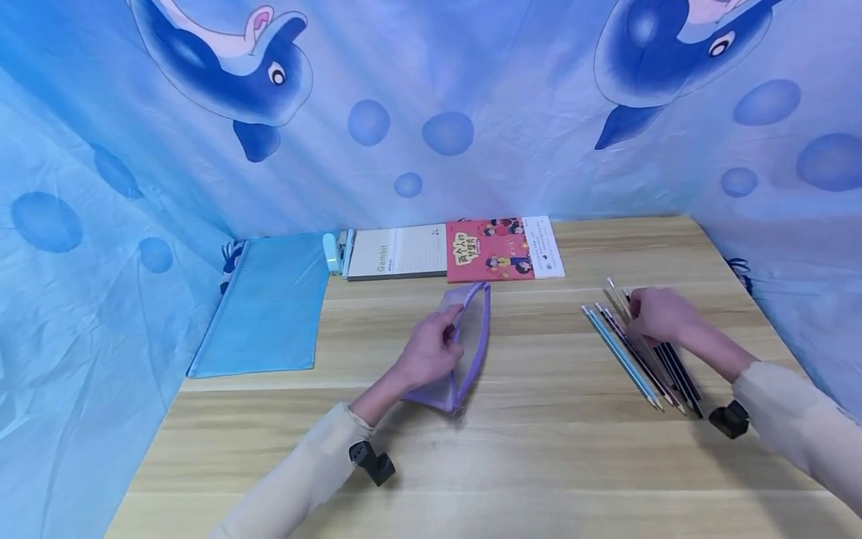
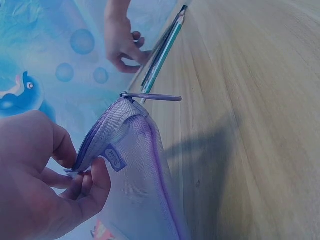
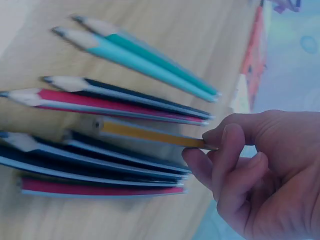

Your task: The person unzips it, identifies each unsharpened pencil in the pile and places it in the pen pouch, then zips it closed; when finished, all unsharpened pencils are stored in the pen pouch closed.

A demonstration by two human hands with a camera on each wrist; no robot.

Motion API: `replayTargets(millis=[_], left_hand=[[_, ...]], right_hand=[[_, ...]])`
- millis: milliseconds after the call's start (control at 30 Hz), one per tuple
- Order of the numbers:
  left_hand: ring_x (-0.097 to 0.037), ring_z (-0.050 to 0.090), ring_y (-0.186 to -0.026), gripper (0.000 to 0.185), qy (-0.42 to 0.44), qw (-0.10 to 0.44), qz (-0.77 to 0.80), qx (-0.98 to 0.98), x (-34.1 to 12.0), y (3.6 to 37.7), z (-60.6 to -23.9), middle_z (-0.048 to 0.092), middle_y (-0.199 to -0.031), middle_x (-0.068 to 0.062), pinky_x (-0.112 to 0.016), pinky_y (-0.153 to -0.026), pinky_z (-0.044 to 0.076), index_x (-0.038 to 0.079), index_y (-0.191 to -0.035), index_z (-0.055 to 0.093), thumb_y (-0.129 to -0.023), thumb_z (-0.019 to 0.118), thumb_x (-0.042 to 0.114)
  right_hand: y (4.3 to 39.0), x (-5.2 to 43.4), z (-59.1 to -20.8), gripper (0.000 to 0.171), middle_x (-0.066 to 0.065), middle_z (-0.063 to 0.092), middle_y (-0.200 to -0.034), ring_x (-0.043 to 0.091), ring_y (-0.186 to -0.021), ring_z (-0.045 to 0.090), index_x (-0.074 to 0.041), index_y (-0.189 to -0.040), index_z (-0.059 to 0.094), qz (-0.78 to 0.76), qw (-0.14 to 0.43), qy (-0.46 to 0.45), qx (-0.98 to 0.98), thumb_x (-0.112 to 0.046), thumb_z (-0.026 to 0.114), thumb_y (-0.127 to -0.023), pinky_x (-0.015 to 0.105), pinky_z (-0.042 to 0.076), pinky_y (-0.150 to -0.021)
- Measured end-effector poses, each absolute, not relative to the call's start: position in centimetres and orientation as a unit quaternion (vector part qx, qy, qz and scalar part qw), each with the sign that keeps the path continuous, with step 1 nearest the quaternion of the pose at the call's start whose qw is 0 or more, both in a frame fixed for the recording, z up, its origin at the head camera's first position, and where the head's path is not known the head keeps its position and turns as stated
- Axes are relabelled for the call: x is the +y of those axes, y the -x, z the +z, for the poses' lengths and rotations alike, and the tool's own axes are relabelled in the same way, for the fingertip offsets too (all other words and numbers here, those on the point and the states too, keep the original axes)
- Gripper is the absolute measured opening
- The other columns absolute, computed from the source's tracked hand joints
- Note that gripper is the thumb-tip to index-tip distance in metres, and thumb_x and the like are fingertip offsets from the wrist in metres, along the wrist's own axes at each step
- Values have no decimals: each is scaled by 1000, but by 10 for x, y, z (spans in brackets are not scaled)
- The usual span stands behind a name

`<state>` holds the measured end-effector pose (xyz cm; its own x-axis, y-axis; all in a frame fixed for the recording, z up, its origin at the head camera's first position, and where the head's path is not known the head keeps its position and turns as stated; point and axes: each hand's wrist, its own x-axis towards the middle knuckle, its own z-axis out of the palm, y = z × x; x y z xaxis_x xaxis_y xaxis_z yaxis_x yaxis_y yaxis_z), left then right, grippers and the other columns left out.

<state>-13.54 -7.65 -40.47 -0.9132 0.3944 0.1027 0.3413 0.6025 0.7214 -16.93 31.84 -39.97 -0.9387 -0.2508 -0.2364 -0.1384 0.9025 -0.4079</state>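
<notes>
- The left hand [image 1: 429, 350] pinched the zippered top edge of a translucent purple mesh pencil pouch [image 1: 465, 352], thumb and fingers curled onto the rim; the left wrist view showed the pouch [image 2: 135, 175] standing on its lower edge on the pale wooden bench [image 1: 539, 449], with its purple zipper pull [image 2: 152, 97] sticking out at the near end.
- The pouch sat near the middle of the bench, just in front of the red picture book.
- The right hand [image 1: 656, 314] rested on the far ends of a row of wooden pencils [image 1: 640, 355], well to the right of the pouch.
- In the right wrist view, the fingertips [image 3: 227, 145] of that hand nipped the end of one yellow pencil [image 3: 150, 134], its grip narrow; teal, dark blue and red pencils lay side by side around it.
- Behind the pouch, along the back edge of the bench, lay a red picture book [image 1: 494, 249] touching a grey notebook [image 1: 397, 253].
- Left of the pouch, a large flat light-blue mesh zip bag [image 1: 266, 307] overhung the bench's left edge.
- A blue dolphin-print cloth [image 1: 431, 112] hung behind and beside the bench.
</notes>
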Motion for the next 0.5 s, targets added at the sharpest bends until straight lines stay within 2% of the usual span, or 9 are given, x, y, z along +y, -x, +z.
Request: replayTargets(millis=[167,333,500], left_hand=[[-18,50,-79,70,-202,39,403,892,-75,136,-404,54,-87,-5,-27,-64,46,-8,-145,44,-78,61,-7],[-18,50,-79,70,-198,40,407,891,-75,136,-403,54,-88,-6,-27,-63,46,-8,-145,44,-78,60,-8],[-18,49,-78,69,-203,35,397,894,-75,137,-402,55,-87,-7,-27,-63,45,-9,-145,45,-77,60,-8]], right_hand=[[168,309,-386,18,0,55,-52,17,-46,54,0,-89,54,-245,114,101,957,-13,67,-86,31,39,-47],[166,287,-377,24,6,62,-62,20,-51,59,3,-103,52,-359,141,62,921,-11,64,-88,29,45,-44],[163,261,-370,32,11,65,-70,19,-52,58,3,-115,48,-447,171,32,877,-11,62,-91,26,40,-42]])
